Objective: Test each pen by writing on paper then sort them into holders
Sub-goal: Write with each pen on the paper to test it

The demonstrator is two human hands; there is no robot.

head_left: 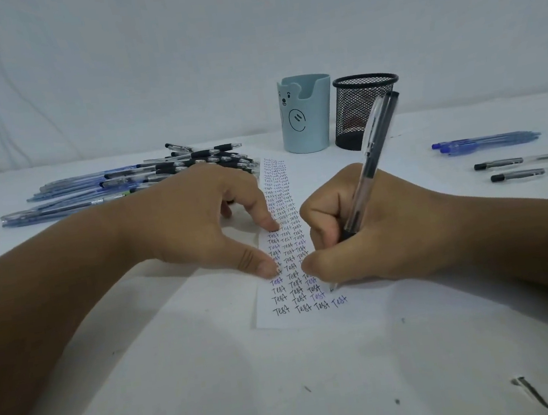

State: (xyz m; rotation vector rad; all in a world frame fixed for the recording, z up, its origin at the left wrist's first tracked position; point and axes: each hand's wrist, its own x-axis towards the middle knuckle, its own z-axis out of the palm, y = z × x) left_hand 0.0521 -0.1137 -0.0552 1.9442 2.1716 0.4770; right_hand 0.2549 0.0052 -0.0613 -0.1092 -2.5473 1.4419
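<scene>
Your right hand (365, 230), at center frame, has its fingers clamped on a pen (369, 164), tip on the paper (290, 264). Your left hand (198, 216) presses the paper's left edge with straight, spread fingers.

Makeshift desk: white cloth (218, 386), draped backdrop (143, 51).

Two holders stand at the back: one blue holder (307, 115) with a bear face and one black mesh holder (364, 110). One paper (287, 240) lies in the middle, covered in rows of the word "Test". One pen (369, 164) is in the right hand (365, 230). On the right lie four pens: two blue pens (485, 141) and two black pens (533, 166). The pile (124, 184) on the left holds too many pens to count. Two hands show, left hand (198, 216) included.
</scene>
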